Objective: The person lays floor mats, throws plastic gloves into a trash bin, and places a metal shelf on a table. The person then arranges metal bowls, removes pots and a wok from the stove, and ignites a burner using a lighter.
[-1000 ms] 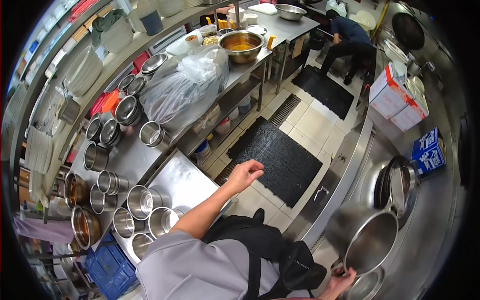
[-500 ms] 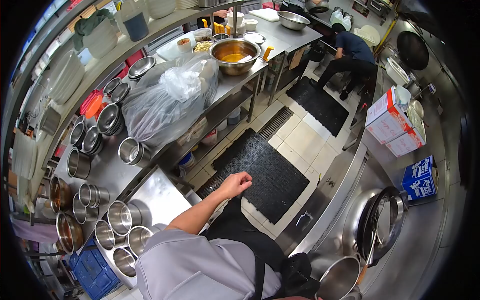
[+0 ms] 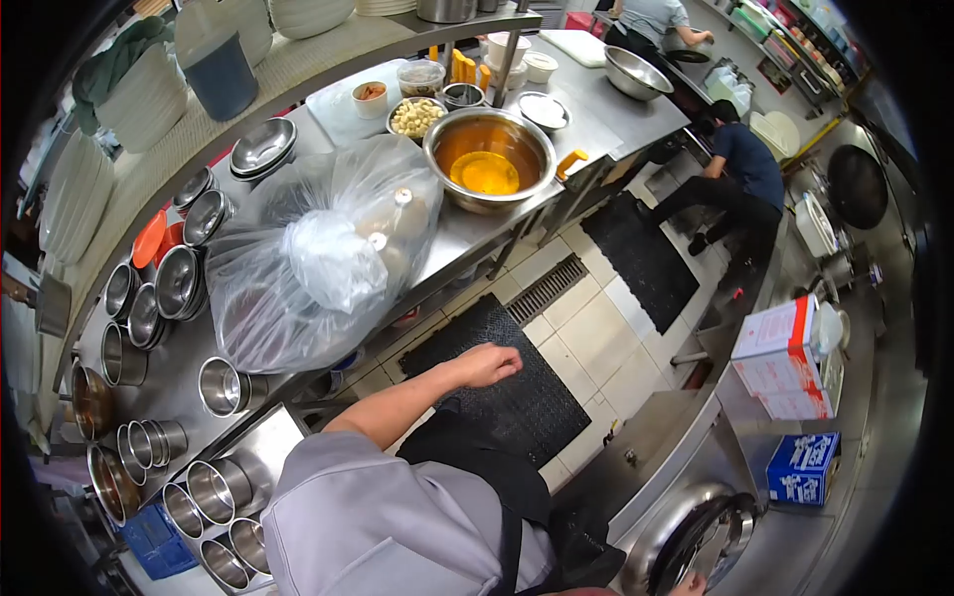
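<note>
My left hand (image 3: 490, 365) hangs over the floor mat in front of my body, its fingers curled in a loose fist with nothing visible in them. Only part of my right hand (image 3: 691, 584) shows at the bottom edge, beside the dark wok (image 3: 671, 552) on the stove; its fingers are mostly cut off. A long-handled metal utensil (image 3: 702, 554) lies in the wok. Left of me, a tied clear plastic bag (image 3: 333, 260) with bottles inside sits on the steel counter. Behind it stands a steel bowl (image 3: 546, 149) with yellow-orange liquid.
Several steel pots (image 3: 221, 491) stand at the left. Black mats (image 3: 537, 417) and a floor drain (image 3: 548, 289) line the aisle. A person in dark clothes (image 3: 745, 169) bends over ahead; another (image 3: 651, 22) stands farther back. White-red boxes (image 3: 780, 363) and a blue box (image 3: 803, 469) are at right.
My view has shifted forward along the aisle, bringing the bag and bowl closer. My right hand has come into sight by the wok. My left hand stays curled.
</note>
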Motion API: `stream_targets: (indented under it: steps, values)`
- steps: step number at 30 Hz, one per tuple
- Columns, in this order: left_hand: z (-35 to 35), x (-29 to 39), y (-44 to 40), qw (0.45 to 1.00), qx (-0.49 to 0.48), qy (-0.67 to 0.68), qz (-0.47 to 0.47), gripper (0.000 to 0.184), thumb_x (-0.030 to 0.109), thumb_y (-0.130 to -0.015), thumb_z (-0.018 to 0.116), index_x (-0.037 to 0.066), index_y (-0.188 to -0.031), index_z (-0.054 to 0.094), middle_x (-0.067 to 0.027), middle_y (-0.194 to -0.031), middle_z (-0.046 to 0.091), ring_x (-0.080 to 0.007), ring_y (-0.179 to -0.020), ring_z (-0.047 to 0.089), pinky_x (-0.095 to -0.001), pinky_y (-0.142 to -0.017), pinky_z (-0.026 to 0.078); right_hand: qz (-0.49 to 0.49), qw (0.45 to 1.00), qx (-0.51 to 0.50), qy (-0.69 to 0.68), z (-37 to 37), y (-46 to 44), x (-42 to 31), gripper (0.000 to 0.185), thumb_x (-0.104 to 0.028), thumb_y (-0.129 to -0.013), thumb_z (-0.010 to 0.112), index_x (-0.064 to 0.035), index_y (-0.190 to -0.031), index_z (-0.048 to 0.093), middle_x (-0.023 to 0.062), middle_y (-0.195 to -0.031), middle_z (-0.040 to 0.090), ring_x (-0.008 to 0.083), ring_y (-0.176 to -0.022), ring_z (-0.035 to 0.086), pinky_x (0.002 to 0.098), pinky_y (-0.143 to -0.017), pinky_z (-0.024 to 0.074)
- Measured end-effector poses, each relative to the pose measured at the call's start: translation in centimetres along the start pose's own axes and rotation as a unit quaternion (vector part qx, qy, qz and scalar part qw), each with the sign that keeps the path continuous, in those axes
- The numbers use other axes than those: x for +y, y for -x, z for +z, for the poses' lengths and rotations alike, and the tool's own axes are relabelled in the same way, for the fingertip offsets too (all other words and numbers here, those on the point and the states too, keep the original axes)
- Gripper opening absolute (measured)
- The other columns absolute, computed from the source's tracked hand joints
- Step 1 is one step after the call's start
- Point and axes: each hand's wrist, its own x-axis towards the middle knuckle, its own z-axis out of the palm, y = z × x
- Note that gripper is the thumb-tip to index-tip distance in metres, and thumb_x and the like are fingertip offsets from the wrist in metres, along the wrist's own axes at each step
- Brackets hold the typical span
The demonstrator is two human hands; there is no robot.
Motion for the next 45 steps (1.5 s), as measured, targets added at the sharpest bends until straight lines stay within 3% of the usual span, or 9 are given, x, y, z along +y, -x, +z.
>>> stream_targets:
  steps: [2,8,15,22,29,34,39,42,45]
  values:
    - [-2.8,0.6,-3.0,0.999,0.033,0.003,0.007,0.022,0.024,-0.097,0.059,0.008,-0.112,0.065,-0.0151,-0.095,0.072,-0.0347,-0.092,0.07,-0.0446,-0.079,0.054,-0.111,0.945,0.105,-0.291,-1.4,-3.4,-12.1,0.039,-0.025,-0.085,0.071,-0.0026,-0.117,0.067,0.0132,-0.108,0.071,0.0312,-0.095,0.067,0.0391,-0.085,0.0524]
    - [-10.3,1.8,-4.9,0.987,0.148,0.051,-0.03,0.026,0.026,-0.098,0.058,0.005,-0.114,0.063,-0.0187,-0.098,0.071,-0.0383,-0.095,0.068,-0.0454,-0.081,0.053,-0.353,0.911,-0.097,-0.192,-2.4,-2.2,-40.7,0.046,-0.025,-0.082,0.073,0.0032,-0.118,0.066,0.0275,-0.132,0.058,0.0411,-0.125,0.054,0.0448,-0.103,0.0457]
    - [-10.7,-4.8,-1.7,0.962,0.152,-0.021,-0.225,0.033,0.027,-0.095,0.064,0.007,-0.121,0.063,-0.0163,-0.105,0.072,-0.0344,-0.099,0.069,-0.0431,-0.086,0.053,-0.66,0.692,-0.241,-0.163,-3.3,-5.9,-70.0,0.043,-0.027,-0.084,0.073,-0.0014,-0.118,0.068,0.0229,-0.115,0.069,0.0376,-0.104,0.066,0.0433,-0.09,0.0529]
    - [-6.6,-7.2,3.5,0.81,0.292,0.082,-0.502,0.042,0.028,-0.089,0.07,0.006,-0.124,0.062,-0.019,-0.105,0.072,-0.0335,-0.098,0.07,-0.0411,-0.086,0.054,-0.792,0.449,-0.239,-0.336,-23.1,-2.2,-93.9,0.033,-0.015,-0.091,0.066,0.0025,-0.119,0.065,0.0177,-0.091,0.07,0.026,-0.076,0.069,0.0371,-0.07,0.0529]
    - [3.6,-5.4,6.6,0.659,0.494,0.226,-0.52,0.037,0.017,-0.092,0.069,-0.001,-0.122,0.06,-0.0095,-0.084,0.07,-0.0201,-0.076,0.068,-0.0344,-0.072,0.053,-0.878,0.352,-0.212,-0.248,-27.3,5.2,-104.1,0.042,-0.016,-0.091,0.066,0.0021,-0.129,0.06,0.0145,-0.084,0.067,0.0291,-0.07,0.065,0.0387,-0.069,0.0519]
    - [13.6,-1.8,5.8,0.415,0.557,0.441,-0.568,0.025,0.018,-0.094,0.067,0.01,-0.117,0.061,-0.0009,-0.087,0.068,-0.0169,-0.072,0.07,-0.0303,-0.062,0.05,-0.887,0.26,-0.315,-0.213,-25.6,8.8,-103.8,0.042,-0.019,-0.091,0.066,0.0005,-0.128,0.06,0.017,-0.087,0.069,0.0338,-0.081,0.067,0.0428,-0.078,0.0528]
    - [28.8,-1.8,10.5,0.338,0.586,0.525,-0.517,0.022,0.031,-0.09,0.063,0.009,-0.095,0.064,-0.0043,-0.085,0.07,-0.026,-0.07,0.068,-0.0471,-0.052,0.052,-0.876,0.203,-0.383,-0.213,-24.9,11.3,-100.7,0.029,-0.015,-0.091,0.068,-0.0003,-0.117,0.068,0.0151,-0.089,0.07,0.0239,-0.074,0.068,0.0342,-0.07,0.0535]
    - [27.1,0.0,10.1,0.409,0.581,0.2,-0.675,0.034,0.037,-0.089,0.061,0.006,-0.082,0.073,-0.014,-0.082,0.073,-0.0249,-0.075,0.067,-0.0431,-0.075,0.054,-0.833,0.225,-0.463,-0.204,-23.0,13.0,-99.3,0.023,-0.01,-0.092,0.067,0.0001,-0.113,0.071,0.0064,-0.083,0.068,0.0116,-0.074,0.062,0.0267,-0.071,0.0513]
    - [21.4,1.4,12.2,0.368,0.62,0.208,-0.66,0.043,0.026,-0.084,0.073,-0.001,-0.118,0.067,-0.0169,-0.103,0.072,-0.0289,-0.096,0.07,-0.0387,-0.086,0.055,-0.806,0.204,-0.524,-0.184,-23.2,15.9,-96.8,0.023,-0.011,-0.096,0.066,0.0005,-0.116,0.069,-0.001,-0.076,0.061,0.0069,-0.071,0.057,0.0227,-0.065,0.0466]
